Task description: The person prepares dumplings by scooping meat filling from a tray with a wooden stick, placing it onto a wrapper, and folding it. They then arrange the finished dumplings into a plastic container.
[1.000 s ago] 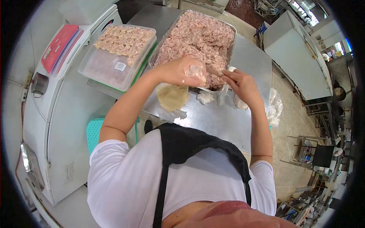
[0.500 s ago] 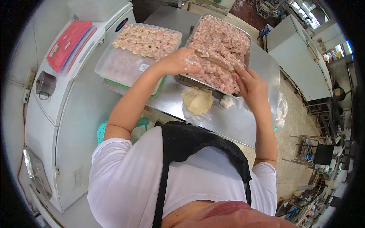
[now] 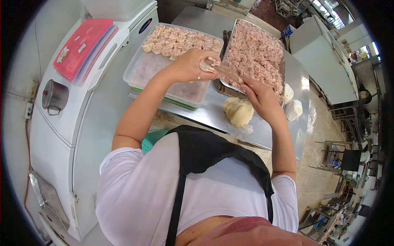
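Observation:
My left hand [image 3: 189, 65] is closed around a thin round dough wrapper [image 3: 208, 67], with a dab of meat in it. My right hand [image 3: 263, 97] grips a flat, meat-smeared spatula [image 3: 230, 75], its far end at the wrapper. Just beyond that hand is a metal tray [image 3: 234, 84] heaped with pink ground meat [image 3: 256, 53]. Below my left hand stands a clear plastic container [image 3: 135, 71], with rows of filled dumplings [image 3: 174, 39] across its far part. A stack of round dough wrappers [image 3: 239, 111] lies on plastic near my right wrist.
The steel table [image 3: 191, 117] carries the tray and containers. Two white lumps [image 3: 293, 110] sit at its right side. To the left, a white freezer [image 3: 94, 135] bears pink and purple lids [image 3: 82, 49] and a metal pot [image 3: 54, 96]. A teal stool [image 3: 154, 139] stands under the table's edge.
The spatula has come from over the ground meat to the wrapper in my left hand. My right hand has moved toward me, and the view has shifted so the table things appear farther right.

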